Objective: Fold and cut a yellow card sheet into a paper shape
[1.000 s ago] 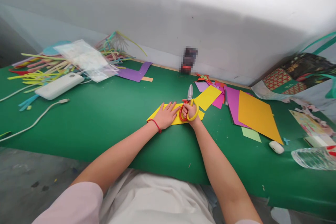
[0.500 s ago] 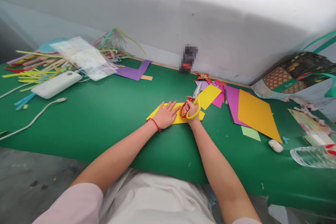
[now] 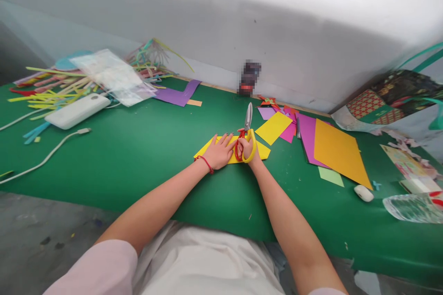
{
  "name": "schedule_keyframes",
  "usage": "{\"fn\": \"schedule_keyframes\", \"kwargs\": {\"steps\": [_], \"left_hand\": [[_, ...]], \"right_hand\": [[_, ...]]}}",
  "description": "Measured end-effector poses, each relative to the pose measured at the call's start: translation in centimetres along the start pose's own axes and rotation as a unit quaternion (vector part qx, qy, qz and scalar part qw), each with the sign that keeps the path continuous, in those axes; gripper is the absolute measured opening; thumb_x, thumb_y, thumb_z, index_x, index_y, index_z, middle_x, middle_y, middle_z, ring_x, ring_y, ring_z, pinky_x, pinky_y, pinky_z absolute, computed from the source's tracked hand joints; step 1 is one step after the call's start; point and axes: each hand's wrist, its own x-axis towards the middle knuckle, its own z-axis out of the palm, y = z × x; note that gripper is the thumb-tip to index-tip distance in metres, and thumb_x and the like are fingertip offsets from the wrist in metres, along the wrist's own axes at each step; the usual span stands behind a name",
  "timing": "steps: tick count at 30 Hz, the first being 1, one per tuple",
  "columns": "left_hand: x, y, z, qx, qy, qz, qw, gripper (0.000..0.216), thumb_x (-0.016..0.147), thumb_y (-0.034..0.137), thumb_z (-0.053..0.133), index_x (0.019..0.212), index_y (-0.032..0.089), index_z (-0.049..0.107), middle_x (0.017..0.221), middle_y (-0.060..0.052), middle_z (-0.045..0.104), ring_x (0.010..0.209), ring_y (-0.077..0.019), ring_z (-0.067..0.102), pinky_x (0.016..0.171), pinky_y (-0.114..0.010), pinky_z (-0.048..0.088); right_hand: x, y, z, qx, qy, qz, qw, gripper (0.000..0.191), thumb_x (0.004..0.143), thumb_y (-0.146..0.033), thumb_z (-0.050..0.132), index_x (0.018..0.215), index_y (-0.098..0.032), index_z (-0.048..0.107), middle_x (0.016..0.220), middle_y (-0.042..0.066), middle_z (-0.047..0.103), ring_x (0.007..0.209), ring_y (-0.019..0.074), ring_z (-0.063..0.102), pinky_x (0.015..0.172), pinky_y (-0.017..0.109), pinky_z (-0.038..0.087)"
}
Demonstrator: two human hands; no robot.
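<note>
A yellow sheet of paper (image 3: 261,150) lies on the green table (image 3: 145,156) in front of me. My left hand (image 3: 218,151) rests flat on it with fingers spread. My right hand (image 3: 249,148) is closed around the red and yellow handles of a pair of scissors (image 3: 246,132), whose blades point up and away from me above the sheet's far edge.
Sheets of yellow (image 3: 273,127), purple (image 3: 306,131) and orange paper (image 3: 339,150) lie to the right. A white power bank (image 3: 76,110) with a cable, a plastic bag (image 3: 110,76) and paper strips (image 3: 48,94) sit at the left. A plastic bottle (image 3: 411,206) lies at the right edge.
The scissors have swung back from tilting right to pointing straight away, and my right hand has shifted slightly left. My left hand stays flat on the yellow sheet.
</note>
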Motion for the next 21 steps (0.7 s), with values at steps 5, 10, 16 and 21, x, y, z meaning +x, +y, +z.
{"fn": "schedule_keyframes", "kwargs": {"steps": [5, 10, 16, 21], "left_hand": [[0.1, -0.2, 0.1, -0.010, -0.005, 0.000, 1.000, 0.047, 0.091, 0.027, 0.019, 0.136, 0.017, 0.030, 0.146, -0.010, 0.022, 0.133, -0.0256, 0.021, 0.105, -0.050, 0.017], [0.2, -0.4, 0.4, -0.009, -0.006, 0.008, 1.000, 0.047, 0.092, 0.031, 0.017, 0.136, 0.018, 0.029, 0.146, -0.010, 0.022, 0.133, -0.0253, 0.021, 0.104, -0.050, 0.019], [0.0, -0.2, 0.6, 0.007, 0.015, 0.008, 1.000, 0.048, 0.093, 0.034, 0.018, 0.136, 0.018, 0.030, 0.146, -0.009, 0.025, 0.133, -0.0246, 0.021, 0.105, -0.048, 0.019], [0.0, 0.0, 0.3, 0.014, 0.008, 0.005, 1.000, 0.048, 0.093, 0.034, 0.019, 0.138, 0.021, 0.027, 0.146, -0.009, 0.023, 0.133, -0.0251, 0.022, 0.105, -0.049, 0.019]], "right_hand": [[-0.7, -0.3, -0.1, -0.072, -0.026, 0.046, 0.996, 0.018, 0.067, -0.016, 0.042, 0.082, -0.021, 0.049, 0.032, -0.011, 0.033, 0.025, 0.0105, 0.035, 0.031, 0.023, 0.030], [-2.0, -1.0, 0.2, -0.120, -0.043, 0.070, 0.989, 0.009, 0.068, -0.016, 0.039, 0.064, -0.023, 0.043, 0.026, -0.009, 0.032, 0.022, 0.0104, 0.034, 0.029, 0.023, 0.029], [-3.1, -1.5, 0.7, -0.149, -0.002, 0.066, 0.987, 0.014, 0.069, -0.016, 0.042, 0.081, -0.024, 0.043, 0.025, -0.013, 0.034, 0.021, 0.0118, 0.037, 0.027, 0.022, 0.031], [-2.8, -1.4, -0.4, -0.149, -0.003, 0.078, 0.986, 0.011, 0.069, -0.019, 0.041, 0.079, -0.022, 0.044, 0.027, -0.011, 0.034, 0.021, 0.0123, 0.038, 0.025, 0.022, 0.030]]}}
